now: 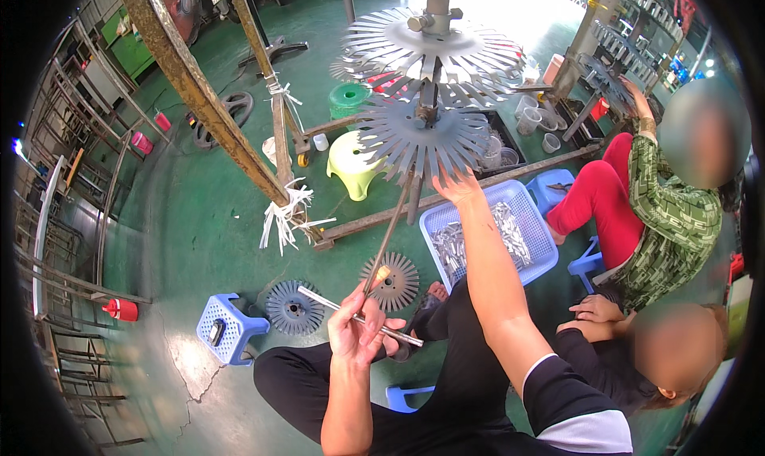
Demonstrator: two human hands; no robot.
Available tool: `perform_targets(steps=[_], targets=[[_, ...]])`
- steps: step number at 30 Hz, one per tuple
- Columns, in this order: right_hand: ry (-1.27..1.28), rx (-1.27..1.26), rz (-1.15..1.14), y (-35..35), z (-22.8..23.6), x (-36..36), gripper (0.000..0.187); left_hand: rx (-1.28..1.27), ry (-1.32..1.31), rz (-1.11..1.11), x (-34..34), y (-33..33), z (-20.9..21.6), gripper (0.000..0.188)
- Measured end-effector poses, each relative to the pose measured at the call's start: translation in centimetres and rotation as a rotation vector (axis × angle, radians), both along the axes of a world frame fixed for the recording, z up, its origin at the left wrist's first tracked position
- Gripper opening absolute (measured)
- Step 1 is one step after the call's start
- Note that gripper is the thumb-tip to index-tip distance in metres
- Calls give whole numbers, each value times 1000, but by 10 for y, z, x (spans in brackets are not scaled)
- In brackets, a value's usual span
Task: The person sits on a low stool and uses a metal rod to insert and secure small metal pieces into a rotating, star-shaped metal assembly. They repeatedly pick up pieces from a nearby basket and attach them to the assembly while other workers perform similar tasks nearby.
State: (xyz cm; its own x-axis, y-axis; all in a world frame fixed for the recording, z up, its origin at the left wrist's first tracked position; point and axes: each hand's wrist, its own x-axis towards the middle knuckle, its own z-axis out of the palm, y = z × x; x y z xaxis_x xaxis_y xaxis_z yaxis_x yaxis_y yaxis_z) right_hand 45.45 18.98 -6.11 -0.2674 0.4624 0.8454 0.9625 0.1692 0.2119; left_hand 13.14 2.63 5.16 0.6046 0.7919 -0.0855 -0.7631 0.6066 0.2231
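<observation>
A silver metal rod point(398, 335) lies slantwise through the closed fingers of my left hand point(356, 326). A thin brown rod point(390, 237) slopes from beneath the lower disc down to this hand; I cannot tell whether the fingers hold it too. My right hand point(458, 188) is raised to the near rim of the lower slotted metal disc point(426, 136), with bent fingers on its radial blades and the fingertips partly hidden. Above it, a larger slotted disc point(437, 42) sits on the same upright shaft. Below my right forearm a light blue basket point(543, 266) holds many small metal pieces.
Two more slotted discs, one bluish point(294, 307) and one grey point(402, 289), are on the green floor. A blue stool point(239, 326), a yellow-green stool point(351, 163) and a rusty frame point(199, 78) stand around. Two people sit on the right, one touching another disc point(603, 78).
</observation>
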Motion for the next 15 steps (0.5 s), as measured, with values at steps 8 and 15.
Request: perform_targets(steps=[8, 15], targets=[[-96, 41, -27, -7, 11, -1, 48, 39, 34, -11, 1, -3, 1, 43], [-81, 45, -4, -9, 13, 0, 45, 182, 299, -32, 10, -10, 12, 44]])
